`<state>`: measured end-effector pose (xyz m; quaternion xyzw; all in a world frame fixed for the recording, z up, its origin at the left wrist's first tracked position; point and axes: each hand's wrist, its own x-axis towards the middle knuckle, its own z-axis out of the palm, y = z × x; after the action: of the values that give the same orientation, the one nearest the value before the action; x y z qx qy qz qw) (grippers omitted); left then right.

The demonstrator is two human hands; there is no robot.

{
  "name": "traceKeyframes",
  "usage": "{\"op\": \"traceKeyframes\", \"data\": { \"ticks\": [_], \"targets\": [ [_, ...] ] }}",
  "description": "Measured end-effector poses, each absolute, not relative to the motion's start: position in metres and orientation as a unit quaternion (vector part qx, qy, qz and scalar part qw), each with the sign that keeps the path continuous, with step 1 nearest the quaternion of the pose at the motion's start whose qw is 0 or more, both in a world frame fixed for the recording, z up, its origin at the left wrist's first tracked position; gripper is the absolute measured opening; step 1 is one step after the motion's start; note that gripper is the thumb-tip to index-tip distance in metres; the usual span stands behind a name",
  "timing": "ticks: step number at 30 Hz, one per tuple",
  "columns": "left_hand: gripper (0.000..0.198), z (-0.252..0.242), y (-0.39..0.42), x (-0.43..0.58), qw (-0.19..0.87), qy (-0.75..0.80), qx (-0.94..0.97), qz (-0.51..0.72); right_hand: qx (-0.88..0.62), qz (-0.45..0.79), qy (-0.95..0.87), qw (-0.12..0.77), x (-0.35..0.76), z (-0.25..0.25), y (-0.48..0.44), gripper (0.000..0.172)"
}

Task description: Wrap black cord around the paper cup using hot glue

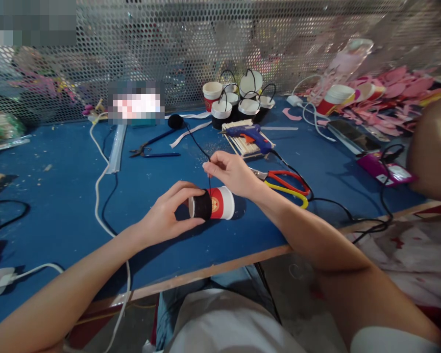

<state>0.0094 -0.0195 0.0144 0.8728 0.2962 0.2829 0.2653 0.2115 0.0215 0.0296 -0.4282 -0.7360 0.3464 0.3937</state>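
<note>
A red and white paper cup lies on its side on the blue table, its base end wrapped in black cord. My left hand is closed around the wrapped end, thumb below and fingers above. Over the cup, my right hand pinches the black cord between thumb and fingertips. From the cup the cord rises to that pinch, then runs back to a small black ball of cord on the table.
Behind are several cups with black cord handles. A blue glue gun rests on pale sticks, near red-and-yellow-handled scissors. Pliers lie left of centre. Cables cross both sides; another person's arm is at right.
</note>
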Motion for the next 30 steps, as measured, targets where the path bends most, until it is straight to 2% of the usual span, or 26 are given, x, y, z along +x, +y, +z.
{"op": "traceKeyframes", "data": {
  "ticks": [9,13,17,20,23,30],
  "targets": [
    [0.048,0.016,-0.021,0.010,0.253,0.298,0.882,0.264,-0.488,0.304,-0.765,0.290,0.208,0.032,0.017,0.027],
    [0.058,0.013,-0.021,0.010,0.359,0.343,0.815,0.298,-0.490,0.278,-0.773,0.290,0.207,0.031,0.016,0.024],
    [0.044,0.013,-0.021,0.010,0.463,0.405,0.746,0.254,-0.493,0.275,-0.773,0.290,0.206,0.030,0.013,0.024],
    [0.039,0.013,-0.022,0.010,0.500,0.414,0.728,0.223,-0.484,0.289,-0.773,0.292,0.205,0.030,0.011,0.025],
    [0.040,0.012,-0.023,0.010,0.488,0.395,0.736,0.253,-0.470,0.301,-0.772,0.304,0.206,0.032,0.010,0.026],
    [0.046,0.009,-0.023,0.009,0.387,0.363,0.791,0.306,-0.454,0.313,-0.767,0.328,0.208,0.036,0.008,0.025]
  ]
}}
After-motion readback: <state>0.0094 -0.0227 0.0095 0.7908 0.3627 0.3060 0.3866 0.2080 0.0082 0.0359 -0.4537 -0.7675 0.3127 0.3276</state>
